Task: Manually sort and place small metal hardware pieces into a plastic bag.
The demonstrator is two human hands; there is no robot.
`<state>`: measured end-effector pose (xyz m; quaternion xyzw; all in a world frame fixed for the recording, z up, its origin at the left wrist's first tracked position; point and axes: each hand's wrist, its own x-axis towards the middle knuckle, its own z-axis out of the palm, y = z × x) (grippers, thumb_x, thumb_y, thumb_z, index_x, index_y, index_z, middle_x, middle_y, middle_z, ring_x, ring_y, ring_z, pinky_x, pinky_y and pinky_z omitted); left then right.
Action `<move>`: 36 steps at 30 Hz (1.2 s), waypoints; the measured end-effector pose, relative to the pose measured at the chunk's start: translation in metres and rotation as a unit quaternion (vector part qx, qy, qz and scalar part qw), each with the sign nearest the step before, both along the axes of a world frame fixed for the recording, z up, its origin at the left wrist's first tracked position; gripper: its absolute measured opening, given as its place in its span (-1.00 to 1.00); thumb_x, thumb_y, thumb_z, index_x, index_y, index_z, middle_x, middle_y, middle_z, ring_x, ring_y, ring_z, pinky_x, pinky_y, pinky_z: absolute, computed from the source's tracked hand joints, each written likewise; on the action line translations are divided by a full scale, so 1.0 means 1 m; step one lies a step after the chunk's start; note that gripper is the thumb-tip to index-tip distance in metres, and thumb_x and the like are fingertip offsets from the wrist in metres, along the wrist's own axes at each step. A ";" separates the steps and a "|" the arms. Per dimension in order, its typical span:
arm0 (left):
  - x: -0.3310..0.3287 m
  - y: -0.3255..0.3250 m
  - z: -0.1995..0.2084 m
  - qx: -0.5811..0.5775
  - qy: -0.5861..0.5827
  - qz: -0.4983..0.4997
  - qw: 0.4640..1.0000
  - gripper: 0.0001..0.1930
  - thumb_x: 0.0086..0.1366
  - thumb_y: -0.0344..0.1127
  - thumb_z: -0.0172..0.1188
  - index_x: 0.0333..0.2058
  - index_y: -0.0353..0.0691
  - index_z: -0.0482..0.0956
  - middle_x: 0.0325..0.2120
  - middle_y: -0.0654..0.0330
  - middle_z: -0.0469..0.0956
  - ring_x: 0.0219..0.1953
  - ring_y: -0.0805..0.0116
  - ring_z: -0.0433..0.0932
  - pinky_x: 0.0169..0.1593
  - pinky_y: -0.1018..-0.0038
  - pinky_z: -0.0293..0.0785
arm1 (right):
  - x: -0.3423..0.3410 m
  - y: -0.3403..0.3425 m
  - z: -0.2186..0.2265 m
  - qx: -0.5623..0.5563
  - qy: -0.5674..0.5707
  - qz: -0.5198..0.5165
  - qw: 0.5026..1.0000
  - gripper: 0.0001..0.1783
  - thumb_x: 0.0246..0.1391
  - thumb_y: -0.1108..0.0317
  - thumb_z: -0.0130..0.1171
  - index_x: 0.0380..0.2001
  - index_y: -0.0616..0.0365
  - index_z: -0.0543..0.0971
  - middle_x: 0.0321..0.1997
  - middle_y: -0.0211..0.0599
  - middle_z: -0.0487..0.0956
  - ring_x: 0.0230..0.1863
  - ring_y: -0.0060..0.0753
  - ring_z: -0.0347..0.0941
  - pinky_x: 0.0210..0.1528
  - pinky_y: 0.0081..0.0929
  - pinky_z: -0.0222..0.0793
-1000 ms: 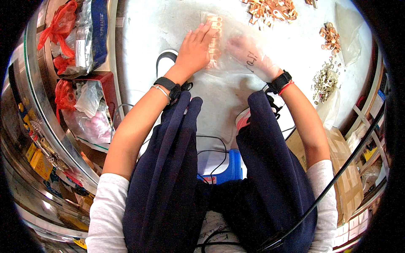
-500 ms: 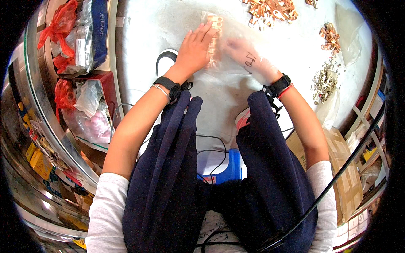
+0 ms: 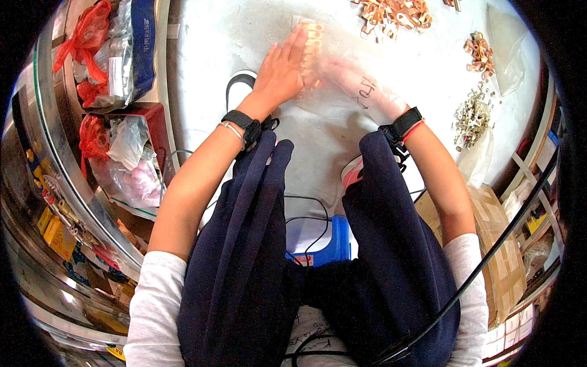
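Observation:
A clear plastic bag [image 3: 318, 79] with a row of copper lugs [image 3: 310, 46] inside lies flat on the white floor sheet [image 3: 214, 55]. My left hand [image 3: 282, 67] presses flat on the bag's left side, fingers together and stretched out. My right hand [image 3: 358, 85] is blurred by motion and lies over the bag's right side, fingers flat. Both wrists carry dark bands.
A pile of loose copper lugs [image 3: 391, 12] lies at the top, a smaller copper heap [image 3: 478, 52] and a heap of silver-coloured parts [image 3: 471, 116] at the right. Red and clear bags [image 3: 110, 55] fill the left. A cardboard box [image 3: 501, 251] stands at the right, a blue stool [image 3: 324, 244] under me.
My right hand has slid a little across the bag and is now blurred. My left hand has stayed flat on the bag.

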<state>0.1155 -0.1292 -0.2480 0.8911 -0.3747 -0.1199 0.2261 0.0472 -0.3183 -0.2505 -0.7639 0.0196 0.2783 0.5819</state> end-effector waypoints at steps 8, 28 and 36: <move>0.002 0.001 -0.003 0.028 -0.025 -0.008 0.999 -0.22 0.19 -0.15 0.13 0.31 -0.19 -0.01 0.32 0.05 0.05 0.24 0.04 0.24 0.27 0.06 0.15 | 0.002 0.005 -0.016 -0.024 0.061 -0.052 0.996 -0.66 0.18 0.19 -0.03 -0.19 0.25 0.55 -0.11 -0.02 0.55 -0.07 -0.15 0.50 -0.03 -0.32 0.40; 0.009 0.001 -0.001 -0.040 0.021 0.012 0.999 -0.40 0.13 -0.37 0.04 0.20 -0.15 0.21 0.24 0.07 0.22 0.18 0.05 0.32 0.25 0.16 0.20 | -0.025 -0.015 -0.054 -0.173 -0.314 0.181 0.916 -0.74 0.04 0.45 0.01 -0.17 0.12 0.55 -0.17 -0.18 0.54 -0.08 -0.17 0.46 0.03 -0.31 0.37; 0.013 0.013 0.020 -0.089 0.186 0.158 0.966 -0.78 0.15 -0.46 -0.01 -0.22 -0.21 0.52 -0.25 0.05 0.55 -0.27 0.17 0.57 -0.18 0.36 0.49 | -0.031 -0.008 -0.080 -0.152 -0.396 0.108 0.899 -0.79 0.06 0.22 0.11 -0.35 0.10 0.60 -0.31 -0.20 0.57 -0.27 -0.14 0.48 -0.18 -0.27 0.40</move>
